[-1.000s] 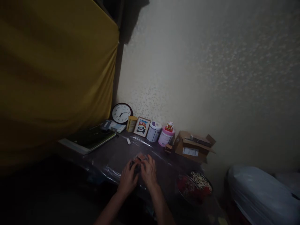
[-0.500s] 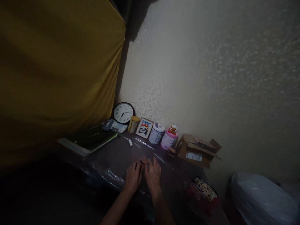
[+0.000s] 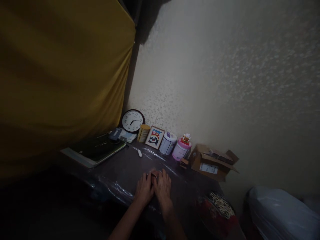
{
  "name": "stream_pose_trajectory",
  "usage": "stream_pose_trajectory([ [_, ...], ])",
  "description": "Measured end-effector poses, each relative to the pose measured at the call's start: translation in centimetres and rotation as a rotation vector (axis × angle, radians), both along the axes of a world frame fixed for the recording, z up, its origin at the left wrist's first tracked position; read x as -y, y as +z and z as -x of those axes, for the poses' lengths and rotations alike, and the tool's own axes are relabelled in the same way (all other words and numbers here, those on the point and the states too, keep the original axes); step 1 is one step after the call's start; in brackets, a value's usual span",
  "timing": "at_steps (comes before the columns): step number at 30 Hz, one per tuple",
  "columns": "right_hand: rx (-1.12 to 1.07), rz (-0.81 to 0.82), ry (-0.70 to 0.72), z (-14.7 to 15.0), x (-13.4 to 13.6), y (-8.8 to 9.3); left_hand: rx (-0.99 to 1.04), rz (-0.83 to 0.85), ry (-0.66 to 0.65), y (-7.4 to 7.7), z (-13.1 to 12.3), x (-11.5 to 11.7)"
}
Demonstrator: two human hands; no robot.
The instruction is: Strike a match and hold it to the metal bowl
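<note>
Close together over the dark table [image 3: 117,170], both hands curl round a small brown object with a flat, box-like face [image 3: 154,174]. My left hand [image 3: 144,189] presses on its left side with bent fingers. On its right side is my right hand [image 3: 163,186], the thumb against the object and the other fingers reaching forward. Most of the object is hidden by fingers, and the dim light blurs its edges, so its kind is unclear.
Along the wall stand a clock [image 3: 133,121], a yellow can [image 3: 143,133], a panda picture [image 3: 155,137], a white tin [image 3: 168,143], a pink tin [image 3: 181,150] and a cardboard box [image 3: 212,163]. A bowl of pale sticks [image 3: 222,205] lies right; a green flat package [image 3: 95,151] left.
The brown object has turned slightly between the fingers, and both hands have drawn a little closer together. The view has shifted slightly; the things along the wall stand as before.
</note>
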State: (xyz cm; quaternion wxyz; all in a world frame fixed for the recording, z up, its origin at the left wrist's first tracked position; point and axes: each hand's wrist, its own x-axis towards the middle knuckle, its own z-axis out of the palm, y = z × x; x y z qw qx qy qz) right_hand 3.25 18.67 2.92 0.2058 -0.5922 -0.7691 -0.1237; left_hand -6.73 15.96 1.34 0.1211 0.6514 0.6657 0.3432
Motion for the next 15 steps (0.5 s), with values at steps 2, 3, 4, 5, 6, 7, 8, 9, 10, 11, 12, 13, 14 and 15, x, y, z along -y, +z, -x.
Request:
stream_pose_trajectory([
  [2,-0.031,0.025,-0.003,0.1,-0.1,0.0,0.006,0.027,0.007,-0.1,0.0,-0.3],
  [3,-0.057,0.043,-0.002,0.2,-0.1,0.1,0.009,0.038,0.009,-0.1,0.0,-0.4],
  [4,-0.099,0.068,-0.007,0.3,-0.1,0.3,0.014,0.047,0.008,-0.2,0.0,-0.6],
  [5,-0.149,0.098,-0.011,0.4,-0.1,0.4,0.020,0.054,0.007,-0.3,0.0,-0.7],
  [6,-0.202,0.128,-0.015,0.5,0.0,0.6,0.026,0.059,0.005,-0.3,0.0,-0.9],
  [7,-0.251,0.154,-0.018,0.5,0.0,0.9,0.032,0.065,0.002,-0.3,0.1,-1.0],
  [8,-0.292,0.170,-0.018,0.6,0.0,1.1,0.038,0.070,0.001,-0.3,0.1,-1.1],
  [9,-0.321,0.178,-0.013,0.6,0.0,1.2,0.045,0.075,0.003,-0.2,0.2,-1.2],
  [10,-0.339,0.180,-0.002,0.5,-0.1,1.4,0.052,0.078,0.006,-0.1,0.2,-1.3],
  [11,-0.354,0.180,0.012,0.5,-0.1,1.5,0.060,0.077,0.010,0.0,0.2,-1.4],
  [12,-0.374,0.179,0.026,0.4,-0.2,1.5,0.067,0.073,0.014,0.1,0.2,-1.4],
  [13,-0.396,0.176,0.038,0.3,-0.3,1.5,0.073,0.067,0.018,0.2,0.2,-1.4],
  [14,-0.420,0.171,0.047,0.2,-0.5,1.4,0.080,0.061,0.026,0.3,0.2,-1.4],
  [15,-0.447,0.167,0.052,0.1,-0.7,1.3,0.086,0.056,0.033,0.4,0.2,-1.4],
])
